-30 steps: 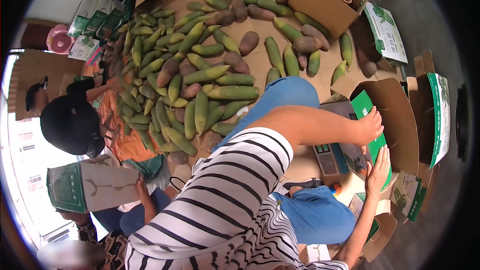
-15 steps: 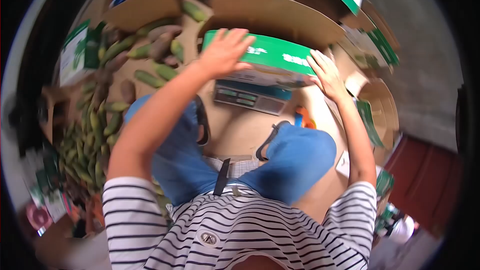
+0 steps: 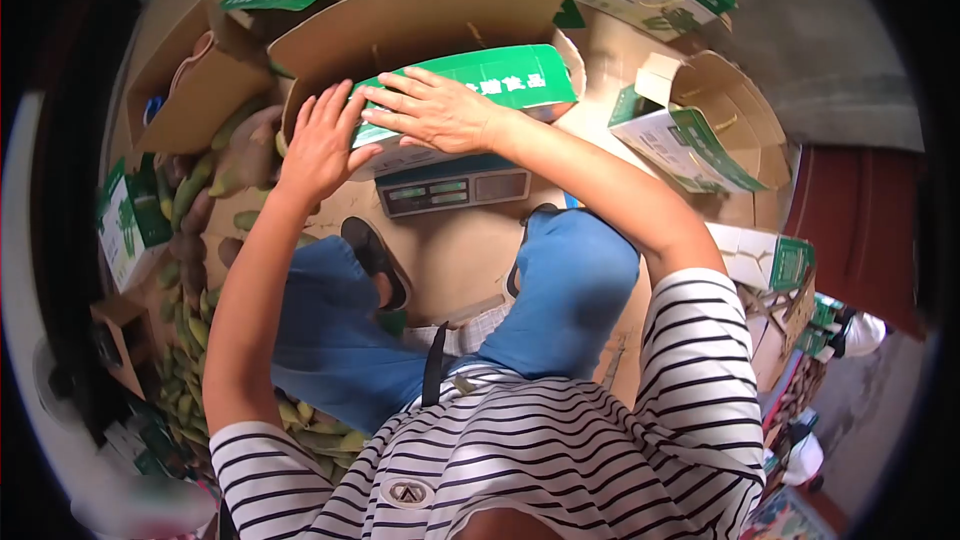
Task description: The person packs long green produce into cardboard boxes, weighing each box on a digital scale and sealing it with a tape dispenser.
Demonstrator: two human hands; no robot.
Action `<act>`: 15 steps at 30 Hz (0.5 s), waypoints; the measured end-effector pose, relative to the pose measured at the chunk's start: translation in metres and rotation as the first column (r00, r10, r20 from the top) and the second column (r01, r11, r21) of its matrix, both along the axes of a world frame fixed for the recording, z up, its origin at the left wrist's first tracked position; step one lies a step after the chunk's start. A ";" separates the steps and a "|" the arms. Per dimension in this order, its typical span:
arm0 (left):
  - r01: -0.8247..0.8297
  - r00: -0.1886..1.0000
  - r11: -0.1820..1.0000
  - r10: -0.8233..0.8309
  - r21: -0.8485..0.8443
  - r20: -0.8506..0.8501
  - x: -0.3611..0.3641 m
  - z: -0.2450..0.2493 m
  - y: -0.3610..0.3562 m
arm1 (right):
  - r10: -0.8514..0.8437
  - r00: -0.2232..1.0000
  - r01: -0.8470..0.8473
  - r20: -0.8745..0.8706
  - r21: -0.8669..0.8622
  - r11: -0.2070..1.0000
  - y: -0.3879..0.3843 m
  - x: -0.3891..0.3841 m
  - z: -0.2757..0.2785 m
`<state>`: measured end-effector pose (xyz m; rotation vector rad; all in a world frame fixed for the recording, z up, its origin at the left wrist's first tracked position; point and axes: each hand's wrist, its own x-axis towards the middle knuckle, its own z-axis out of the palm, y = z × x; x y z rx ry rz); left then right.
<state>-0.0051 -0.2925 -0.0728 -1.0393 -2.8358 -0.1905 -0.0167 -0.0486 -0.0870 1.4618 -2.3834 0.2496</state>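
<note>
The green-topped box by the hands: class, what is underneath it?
Beneath the box, a scale shows its front panel and a bluish strip above; the box covers the rest.

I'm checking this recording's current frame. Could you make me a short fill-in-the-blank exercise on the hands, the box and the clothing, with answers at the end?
1. The hand at the box's left end is the person's ____ hand.
2. The right hand lies on a panel coloured ____.
3. The lettering on that panel is coloured ____.
4. The shirt is white with black ____.

Missing words: left; green; white; stripes.
</note>
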 end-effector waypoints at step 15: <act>0.010 1.000 0.999 -0.011 -0.034 -0.029 0.005 0.004 0.001 | -0.434 0.900 0.435 -0.035 0.129 0.891 0.186 0.038 0.010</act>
